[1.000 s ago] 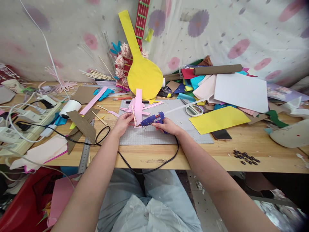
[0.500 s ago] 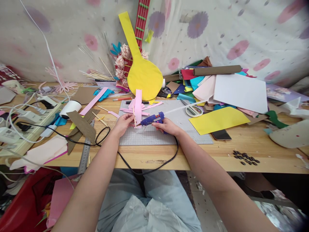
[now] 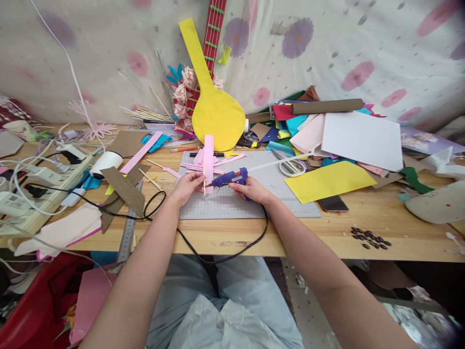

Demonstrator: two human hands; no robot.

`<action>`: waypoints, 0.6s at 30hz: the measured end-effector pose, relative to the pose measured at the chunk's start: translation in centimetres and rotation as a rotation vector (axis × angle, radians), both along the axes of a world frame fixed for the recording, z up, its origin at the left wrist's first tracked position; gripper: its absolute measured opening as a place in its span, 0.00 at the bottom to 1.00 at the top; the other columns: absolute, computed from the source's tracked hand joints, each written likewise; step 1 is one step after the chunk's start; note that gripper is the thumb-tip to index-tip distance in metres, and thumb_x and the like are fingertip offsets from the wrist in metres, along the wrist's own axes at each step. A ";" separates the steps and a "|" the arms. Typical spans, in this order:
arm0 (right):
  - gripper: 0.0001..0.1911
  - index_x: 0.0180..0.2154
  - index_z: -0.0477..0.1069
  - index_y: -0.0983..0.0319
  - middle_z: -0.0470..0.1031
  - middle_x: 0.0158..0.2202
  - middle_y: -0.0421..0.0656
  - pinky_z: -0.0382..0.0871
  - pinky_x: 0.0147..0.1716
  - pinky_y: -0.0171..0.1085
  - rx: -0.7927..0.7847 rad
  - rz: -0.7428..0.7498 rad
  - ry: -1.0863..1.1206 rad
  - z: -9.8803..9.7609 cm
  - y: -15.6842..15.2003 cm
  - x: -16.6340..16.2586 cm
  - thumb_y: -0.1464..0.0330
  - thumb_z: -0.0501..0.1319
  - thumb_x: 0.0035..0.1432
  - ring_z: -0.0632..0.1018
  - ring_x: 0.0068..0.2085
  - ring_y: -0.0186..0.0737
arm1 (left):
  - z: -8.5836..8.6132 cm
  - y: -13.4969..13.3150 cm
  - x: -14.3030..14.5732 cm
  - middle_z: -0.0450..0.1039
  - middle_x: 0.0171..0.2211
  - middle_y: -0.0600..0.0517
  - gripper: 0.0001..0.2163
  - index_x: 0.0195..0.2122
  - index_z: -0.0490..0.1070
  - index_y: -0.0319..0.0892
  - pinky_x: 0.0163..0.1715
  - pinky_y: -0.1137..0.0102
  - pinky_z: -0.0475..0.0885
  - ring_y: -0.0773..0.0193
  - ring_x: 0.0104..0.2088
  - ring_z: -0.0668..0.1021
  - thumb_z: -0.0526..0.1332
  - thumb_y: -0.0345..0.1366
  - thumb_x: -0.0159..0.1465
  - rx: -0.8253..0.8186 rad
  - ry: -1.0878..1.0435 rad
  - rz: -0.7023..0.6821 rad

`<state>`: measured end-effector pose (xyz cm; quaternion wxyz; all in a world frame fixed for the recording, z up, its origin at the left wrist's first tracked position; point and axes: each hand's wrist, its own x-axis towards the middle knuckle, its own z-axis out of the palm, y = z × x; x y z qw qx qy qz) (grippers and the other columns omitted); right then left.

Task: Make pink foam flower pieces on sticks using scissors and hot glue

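Observation:
My left hand [image 3: 190, 187] pinches a thin wooden stick [image 3: 204, 189], held roughly upright in view over the left edge of a pink strip [image 3: 209, 157]. Wrapped around a blue hot glue gun [image 3: 232, 177] is my right hand [image 3: 252, 189]. The gun's nozzle points left and meets the stick, or comes very near it. A long glue stick [image 3: 279, 161] runs out of the gun's back. Beneath both hands lies a grey cutting mat [image 3: 232, 209], with more pink strips [image 3: 203, 168] on it beyond my left hand.
A yellow banjo-shaped piece [image 3: 218, 118] leans at the back. Scissors [image 3: 292, 167], a yellow sheet [image 3: 329, 180] and a phone [image 3: 333, 203] lie right. The gun's black cord [image 3: 218, 261] loops over the table's front edge. Black beads [image 3: 370, 237] and a power strip [image 3: 47, 189] flank the work.
The stick in my left hand has shifted slightly down and right, standing more upright over the pink strip. The glue gun has barely moved and its nozzle stays beside the stick.

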<state>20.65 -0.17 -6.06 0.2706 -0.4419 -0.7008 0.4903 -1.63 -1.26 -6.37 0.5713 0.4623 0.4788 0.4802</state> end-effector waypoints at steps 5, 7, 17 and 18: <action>0.22 0.21 0.62 0.63 0.61 0.15 0.36 0.55 0.16 0.31 0.005 -0.017 -0.001 -0.1 0.1 0.0 0.50 0.58 0.46 0.62 0.16 0.27 | 0.1 0.0 -0.1 0.69 0.24 0.54 0.14 0.27 0.69 0.38 0.20 0.76 0.66 0.71 0.23 0.70 0.66 0.42 0.45 -0.001 0.021 -0.026; 0.22 0.22 0.62 0.63 0.61 0.15 0.36 0.55 0.16 0.31 0.002 -0.022 0.010 -0.1 0.2 0.0 0.50 0.58 0.46 0.62 0.16 0.27 | 0.1 0.0 -0.1 0.68 0.23 0.54 0.13 0.27 0.69 0.39 0.19 0.76 0.64 0.71 0.23 0.69 0.66 0.41 0.46 -0.004 0.026 -0.037; 0.22 0.22 0.63 0.63 0.62 0.16 0.37 0.56 0.16 0.31 0.012 -0.073 0.020 -0.4 0.4 0.2 0.49 0.58 0.45 0.62 0.16 0.28 | 0.1 0.1 -0.3 0.66 0.23 0.55 0.13 0.26 0.69 0.39 0.18 0.76 0.62 0.71 0.22 0.68 0.66 0.42 0.46 -0.006 0.070 -0.091; 0.22 0.22 0.63 0.62 0.63 0.17 0.37 0.56 0.16 0.32 0.012 -0.080 0.020 -0.4 0.4 0.2 0.49 0.58 0.45 0.62 0.16 0.28 | 0.1 0.2 -0.3 0.66 0.23 0.55 0.13 0.25 0.69 0.39 0.18 0.76 0.62 0.71 0.22 0.67 0.66 0.43 0.46 -0.009 0.072 -0.096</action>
